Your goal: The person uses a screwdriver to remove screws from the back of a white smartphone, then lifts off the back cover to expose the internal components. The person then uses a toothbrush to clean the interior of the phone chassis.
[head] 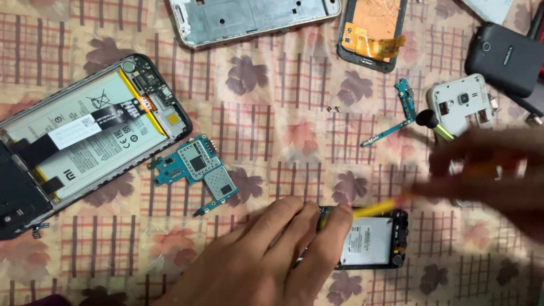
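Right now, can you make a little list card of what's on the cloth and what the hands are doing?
Left hand: pressing down on small phone
Right hand: blurred, holding yellow screwdriver at the small phone
Big phone: open, battery showing, at left
Blue board: loose beside the big phone
Cloth: checked, flowered

My left hand [272, 255] presses fingertips onto the small opened phone [371, 241], pinning its left edge to the patterned cloth [294, 141]. My right hand [487, 170], blurred, has a grip on a yellow-shafted screwdriver [377, 208] whose tip meets the phone just beside my left fingertips. A blue circuit board [195, 167] lies left of them.
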{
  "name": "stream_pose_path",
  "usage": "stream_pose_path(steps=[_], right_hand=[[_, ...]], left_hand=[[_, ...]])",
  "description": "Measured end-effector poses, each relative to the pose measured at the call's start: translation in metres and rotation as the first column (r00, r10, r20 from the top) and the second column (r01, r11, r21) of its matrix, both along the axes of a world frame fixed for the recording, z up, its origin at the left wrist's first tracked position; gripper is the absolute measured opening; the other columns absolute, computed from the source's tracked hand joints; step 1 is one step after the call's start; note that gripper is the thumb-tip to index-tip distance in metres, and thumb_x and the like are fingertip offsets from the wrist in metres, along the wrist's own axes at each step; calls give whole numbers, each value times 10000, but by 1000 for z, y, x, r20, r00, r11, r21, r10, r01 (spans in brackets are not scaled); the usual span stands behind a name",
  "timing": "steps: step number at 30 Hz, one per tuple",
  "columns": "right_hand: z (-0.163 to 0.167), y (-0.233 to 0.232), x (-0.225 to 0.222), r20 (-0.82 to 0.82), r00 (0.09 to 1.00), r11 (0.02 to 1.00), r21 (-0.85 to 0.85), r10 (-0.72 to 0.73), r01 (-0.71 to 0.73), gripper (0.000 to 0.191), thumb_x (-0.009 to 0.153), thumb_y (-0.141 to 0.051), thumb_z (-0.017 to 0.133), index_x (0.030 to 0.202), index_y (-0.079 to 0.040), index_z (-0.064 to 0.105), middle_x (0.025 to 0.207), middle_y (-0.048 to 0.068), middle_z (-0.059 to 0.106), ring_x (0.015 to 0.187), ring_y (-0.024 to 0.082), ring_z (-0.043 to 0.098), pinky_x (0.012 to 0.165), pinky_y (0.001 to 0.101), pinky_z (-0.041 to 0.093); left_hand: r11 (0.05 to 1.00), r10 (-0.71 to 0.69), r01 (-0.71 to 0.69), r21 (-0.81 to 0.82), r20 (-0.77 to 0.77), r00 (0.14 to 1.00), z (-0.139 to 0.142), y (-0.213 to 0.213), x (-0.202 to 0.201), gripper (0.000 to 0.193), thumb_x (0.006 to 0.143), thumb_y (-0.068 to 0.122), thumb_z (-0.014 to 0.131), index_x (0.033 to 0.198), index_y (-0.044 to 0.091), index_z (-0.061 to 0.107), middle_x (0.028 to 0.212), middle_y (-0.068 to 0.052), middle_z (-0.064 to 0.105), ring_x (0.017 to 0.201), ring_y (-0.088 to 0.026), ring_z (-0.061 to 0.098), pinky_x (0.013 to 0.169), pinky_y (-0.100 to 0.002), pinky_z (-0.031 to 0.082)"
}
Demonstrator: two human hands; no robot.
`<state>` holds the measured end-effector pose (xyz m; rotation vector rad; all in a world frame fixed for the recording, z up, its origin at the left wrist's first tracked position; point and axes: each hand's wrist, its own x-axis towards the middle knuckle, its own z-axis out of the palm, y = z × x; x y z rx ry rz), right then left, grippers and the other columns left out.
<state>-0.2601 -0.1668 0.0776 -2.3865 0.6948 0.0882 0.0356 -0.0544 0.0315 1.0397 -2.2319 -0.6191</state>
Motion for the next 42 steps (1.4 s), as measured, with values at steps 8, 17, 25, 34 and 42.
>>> stream_pose_path(steps=[8,17,25,34,42], right_hand=[[-7,-10,11,105,982,984,68,160,-168,504,739,-17,691,1177,-240,805,1085,-1,772,883,115,793,693,277,658],[-1,-20,-1,53,990,991,-33,134,-132,427,769,-77,707,1150,-243,802,1113,-29,778,885,105,773,707,255,654],[-6,-11,-37,-25,975,972,-73,221,-222,375,801,-200,744,1156,-295,819,1118,-80,782,793,56,732,695,260,621],[-33,-9,-82,-61,994,995,-17,-95,94,348,824,-167,753,1123,-323,836,1108,-88,747,862,53,766,764,220,633],[-31,-2,-65,-34,994,994,-1,-106,106,291,851,-179,766,1088,-314,868,1136,-75,758,883,62,752,694,191,624]], left_hand=[[958,-217,251,140,-217,952,2,-19,8,457,1071,-11,517,1479,-159,375,959,-312,701,930,-414,728,734,-490,643],[982,-188,187,-9,-15,982,2,-13,13,664,1067,384,507,1523,-55,302,998,-281,688,1002,-459,703,820,-618,581],[909,-407,417,-19,-262,875,18,-39,14,514,1128,273,500,1421,-94,291,1185,-328,641,1107,-426,676,1016,-542,581],[883,-457,463,-83,79,886,-17,-23,27,319,1026,176,645,1199,-91,616,1080,-242,708,1050,-374,698,854,-464,618],[770,-164,425,-476,496,853,-6,-13,6,245,956,19,664,1198,-17,657,1182,-29,652,1106,-158,620,930,-250,555]])
